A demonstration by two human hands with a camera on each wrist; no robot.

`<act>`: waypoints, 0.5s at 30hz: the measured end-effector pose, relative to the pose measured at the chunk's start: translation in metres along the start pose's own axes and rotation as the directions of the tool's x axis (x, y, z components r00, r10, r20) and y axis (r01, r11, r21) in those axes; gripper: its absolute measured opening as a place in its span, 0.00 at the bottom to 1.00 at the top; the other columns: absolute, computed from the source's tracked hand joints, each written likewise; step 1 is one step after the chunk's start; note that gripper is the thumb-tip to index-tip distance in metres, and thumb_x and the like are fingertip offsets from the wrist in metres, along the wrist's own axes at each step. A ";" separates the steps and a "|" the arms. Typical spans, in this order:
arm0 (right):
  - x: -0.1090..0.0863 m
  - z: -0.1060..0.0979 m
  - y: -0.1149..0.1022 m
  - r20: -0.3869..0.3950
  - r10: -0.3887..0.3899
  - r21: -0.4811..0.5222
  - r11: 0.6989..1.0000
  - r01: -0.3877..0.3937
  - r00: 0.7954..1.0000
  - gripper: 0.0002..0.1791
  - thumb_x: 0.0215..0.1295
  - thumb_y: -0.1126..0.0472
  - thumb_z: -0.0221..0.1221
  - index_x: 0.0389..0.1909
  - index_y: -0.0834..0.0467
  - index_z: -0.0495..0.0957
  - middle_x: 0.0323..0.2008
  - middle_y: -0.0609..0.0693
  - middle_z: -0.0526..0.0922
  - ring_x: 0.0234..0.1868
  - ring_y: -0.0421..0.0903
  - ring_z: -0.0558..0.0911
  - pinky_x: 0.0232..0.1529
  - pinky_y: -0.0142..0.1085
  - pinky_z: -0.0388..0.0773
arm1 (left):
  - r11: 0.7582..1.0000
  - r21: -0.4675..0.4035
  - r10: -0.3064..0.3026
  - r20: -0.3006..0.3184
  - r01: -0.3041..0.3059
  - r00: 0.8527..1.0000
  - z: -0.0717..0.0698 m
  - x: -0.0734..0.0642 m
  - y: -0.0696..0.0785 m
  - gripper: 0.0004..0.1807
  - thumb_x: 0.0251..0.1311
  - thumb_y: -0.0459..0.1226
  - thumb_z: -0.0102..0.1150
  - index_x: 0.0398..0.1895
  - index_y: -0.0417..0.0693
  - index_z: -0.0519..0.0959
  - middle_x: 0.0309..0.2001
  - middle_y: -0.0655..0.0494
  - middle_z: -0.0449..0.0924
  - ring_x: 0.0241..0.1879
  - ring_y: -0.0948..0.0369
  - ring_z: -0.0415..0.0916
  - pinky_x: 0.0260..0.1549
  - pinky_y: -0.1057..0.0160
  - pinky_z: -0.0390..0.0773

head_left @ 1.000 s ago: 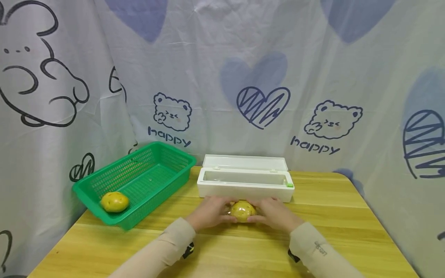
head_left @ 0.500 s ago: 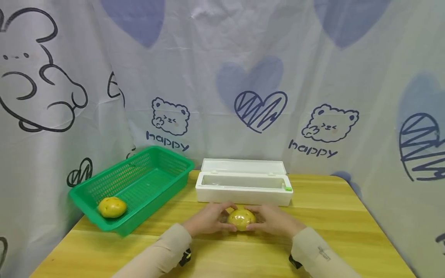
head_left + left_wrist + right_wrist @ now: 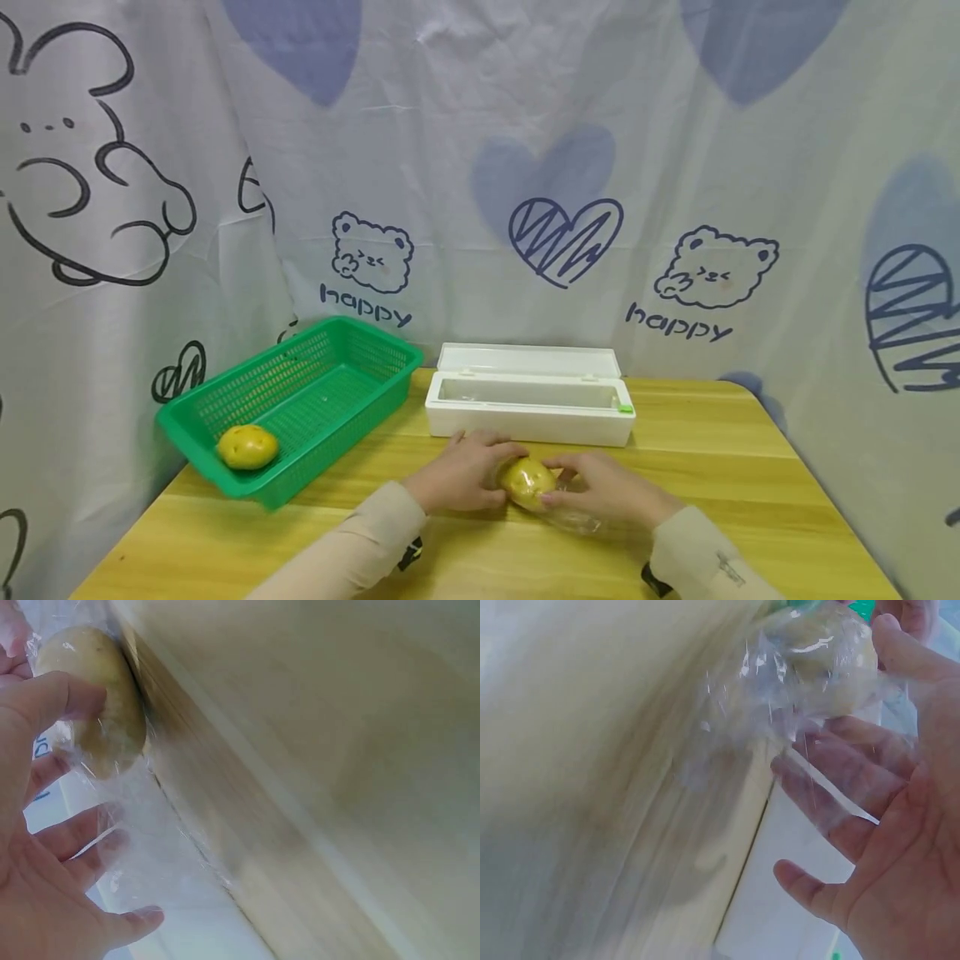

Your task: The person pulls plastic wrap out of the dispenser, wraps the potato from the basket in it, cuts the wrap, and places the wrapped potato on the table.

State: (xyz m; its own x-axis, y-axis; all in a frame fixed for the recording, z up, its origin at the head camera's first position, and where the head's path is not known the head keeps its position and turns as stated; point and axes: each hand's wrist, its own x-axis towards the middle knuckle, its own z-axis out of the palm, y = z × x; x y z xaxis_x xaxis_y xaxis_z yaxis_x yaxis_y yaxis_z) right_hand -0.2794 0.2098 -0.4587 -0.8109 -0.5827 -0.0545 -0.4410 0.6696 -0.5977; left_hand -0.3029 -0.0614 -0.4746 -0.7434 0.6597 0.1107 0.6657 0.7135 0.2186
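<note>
In the head view a yellow potato (image 3: 528, 482) in clear plastic wrap is close over the table in front of the white box. My left hand (image 3: 467, 477) holds its left side between thumb and fingers; the left wrist view shows the thumb on the potato (image 3: 120, 727) and the other fingers spread behind. From the other side my right hand (image 3: 615, 493) grips it, thumb at the near side and index finger at the far side. Loose wrap (image 3: 573, 518) trails from the potato toward the right, bunched and wrinkled in the right wrist view, where it overlaps the right fingers.
Behind the hands stands a long white box (image 3: 528, 425), its lid (image 3: 528, 360) raised at the back. A green plastic basket (image 3: 360, 425) at the left holds another potato (image 3: 247, 447). A patterned curtain (image 3: 465, 292) hangs behind the wooden table (image 3: 720, 450).
The potato has come slightly nearer the person, away from the white box, and turned to a slant. A loose flap of wrap now shows at its right. Both hands moved with it.
</note>
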 end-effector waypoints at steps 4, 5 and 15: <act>-0.005 -0.001 -0.003 -0.001 -0.009 -0.017 1.000 0.009 1.000 0.35 0.74 0.38 0.65 0.67 0.61 0.81 0.43 0.43 0.91 0.47 0.40 0.87 0.52 0.43 0.86 | 0.997 0.075 0.025 -0.010 -0.025 1.000 -0.003 0.004 0.007 0.36 0.56 0.44 0.75 0.72 0.64 0.77 0.73 0.53 0.76 0.75 0.50 0.69 0.72 0.25 0.64; -0.006 -0.001 -0.005 -0.004 -0.011 -0.021 1.000 0.011 1.000 0.35 0.74 0.38 0.65 0.66 0.62 0.81 0.43 0.43 0.92 0.46 0.40 0.87 0.52 0.43 0.86 | 0.995 0.093 0.034 -0.015 -0.032 0.999 -0.005 0.004 0.009 0.36 0.56 0.44 0.76 0.71 0.65 0.78 0.73 0.52 0.76 0.76 0.50 0.68 0.73 0.26 0.65; -0.016 0.001 -0.011 -0.019 -0.040 -0.052 0.998 0.038 0.999 0.32 0.73 0.39 0.65 0.61 0.63 0.85 0.42 0.46 0.93 0.43 0.39 0.89 0.50 0.42 0.88 | 0.975 0.195 0.121 -0.050 -0.109 0.991 -0.006 0.006 0.015 0.37 0.57 0.34 0.76 0.70 0.70 0.79 0.80 0.48 0.67 0.78 0.46 0.65 0.70 0.36 0.75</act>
State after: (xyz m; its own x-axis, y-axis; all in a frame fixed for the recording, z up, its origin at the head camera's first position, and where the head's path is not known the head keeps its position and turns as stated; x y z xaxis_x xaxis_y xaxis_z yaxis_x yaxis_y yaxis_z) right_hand -0.2615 0.2110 -0.4518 -0.8001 -0.5997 -0.0152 -0.4914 0.6698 -0.5567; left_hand -0.2979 -0.0476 -0.4647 -0.6600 0.7282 0.1846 0.7425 0.6698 0.0122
